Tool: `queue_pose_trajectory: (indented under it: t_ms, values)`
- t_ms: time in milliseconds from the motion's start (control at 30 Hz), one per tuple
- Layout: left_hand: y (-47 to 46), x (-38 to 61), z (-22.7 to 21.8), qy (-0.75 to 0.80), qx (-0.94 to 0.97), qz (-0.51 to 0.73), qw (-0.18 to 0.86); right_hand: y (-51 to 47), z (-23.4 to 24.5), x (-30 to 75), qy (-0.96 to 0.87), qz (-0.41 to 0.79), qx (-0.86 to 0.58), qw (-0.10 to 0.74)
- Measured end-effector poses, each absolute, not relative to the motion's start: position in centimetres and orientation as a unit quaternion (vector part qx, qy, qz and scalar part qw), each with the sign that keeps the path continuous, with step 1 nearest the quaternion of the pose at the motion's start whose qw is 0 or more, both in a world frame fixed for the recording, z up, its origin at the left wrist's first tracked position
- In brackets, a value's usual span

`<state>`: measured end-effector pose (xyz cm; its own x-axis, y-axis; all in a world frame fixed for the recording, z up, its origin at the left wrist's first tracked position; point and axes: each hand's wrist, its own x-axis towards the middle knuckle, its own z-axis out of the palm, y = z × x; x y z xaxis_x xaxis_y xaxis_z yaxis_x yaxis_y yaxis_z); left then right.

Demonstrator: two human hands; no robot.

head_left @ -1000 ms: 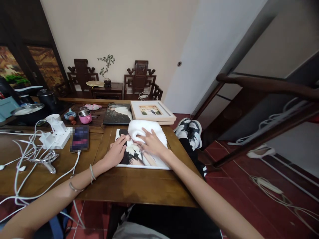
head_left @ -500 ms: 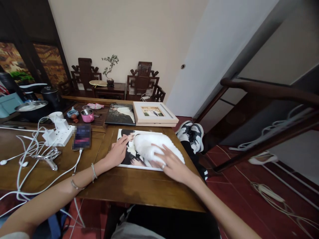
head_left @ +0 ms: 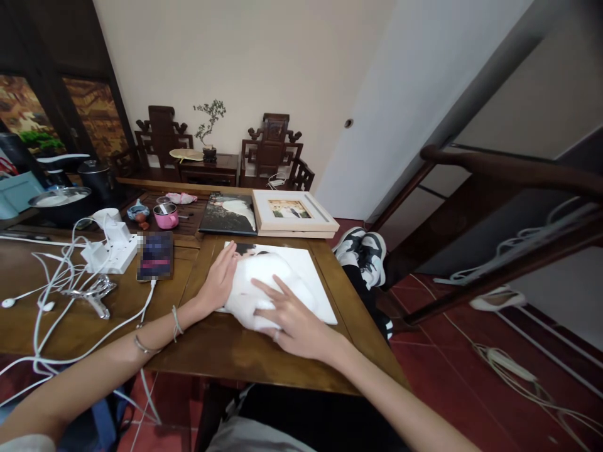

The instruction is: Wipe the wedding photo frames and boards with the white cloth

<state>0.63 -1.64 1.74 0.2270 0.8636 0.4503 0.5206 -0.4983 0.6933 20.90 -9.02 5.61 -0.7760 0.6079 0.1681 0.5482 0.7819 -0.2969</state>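
Observation:
A large photo print (head_left: 311,276) lies flat on the wooden table (head_left: 264,361) in front of me. A white cloth (head_left: 257,289) is bunched over its near left part. My right hand (head_left: 289,317) presses flat on the cloth, fingers spread. The left edge of the print is held down by my left hand (head_left: 219,282), whose fingers are stretched out and touch the cloth.
Behind the print lie a dark photo (head_left: 228,213) and a light wooden picture frame (head_left: 292,213). A phone (head_left: 155,256), a white power strip (head_left: 110,254) with several cables, a pink cup (head_left: 166,216) and pots stand to the left. Sneakers (head_left: 365,251) rest beside the table's right edge.
My right hand dragged the cloth from the far end of the print to its near left corner. The left hand stayed on the print's left edge.

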Motion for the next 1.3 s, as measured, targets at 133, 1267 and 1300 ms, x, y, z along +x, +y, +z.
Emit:
queue_pose_trajectory:
  t_ms: [133,1267,1300]
  values:
    - [-1.7,0.7,1.4,0.458,0.789,0.361,0.193,-10.7,5.0,24.8,-0.916,0.160,-0.336,0.150]
    - [-1.7,0.9,1.3,0.458,0.834,0.266,0.156,-11.0,3.5,29.3,-0.830,0.135,-0.511,0.179]
    - [-1.7,0.9,1.2,0.457,0.835,0.266,0.155,-12.4,3.7,29.3,-0.843,0.134,-0.492,0.174]
